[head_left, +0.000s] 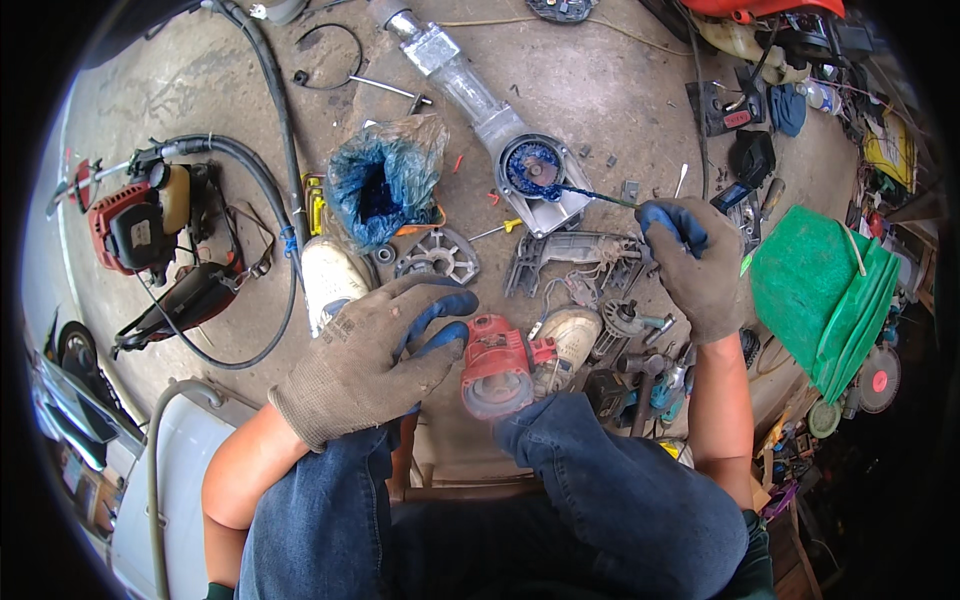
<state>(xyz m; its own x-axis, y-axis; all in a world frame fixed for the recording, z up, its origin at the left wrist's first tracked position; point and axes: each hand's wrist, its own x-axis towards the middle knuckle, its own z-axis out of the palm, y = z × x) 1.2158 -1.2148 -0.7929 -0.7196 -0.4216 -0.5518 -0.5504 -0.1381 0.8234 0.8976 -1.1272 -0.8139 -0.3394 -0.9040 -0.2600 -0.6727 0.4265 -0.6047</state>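
My left hand (375, 350), in a grey glove with blue fingertips, rests on the red motor housing (497, 368) just above my knees. My right hand (693, 265), gloved the same way, pinches a thin stick (600, 196) smeared with blue grease. The stick's tip reaches into the round grey gear housing (540, 172), whose inside is coated blue. That housing sits at the end of a long metal shaft (450, 65) lying on the concrete floor. A blue plastic bag of grease (383, 190) stands open left of the housing.
A grey tool casing half (575, 258), a round vented cover (438, 258) and loose parts lie between my shoes. A red brush-cutter engine (140, 225) with black hose lies at left. A green folded sheet (825, 290) and cluttered tools fill the right.
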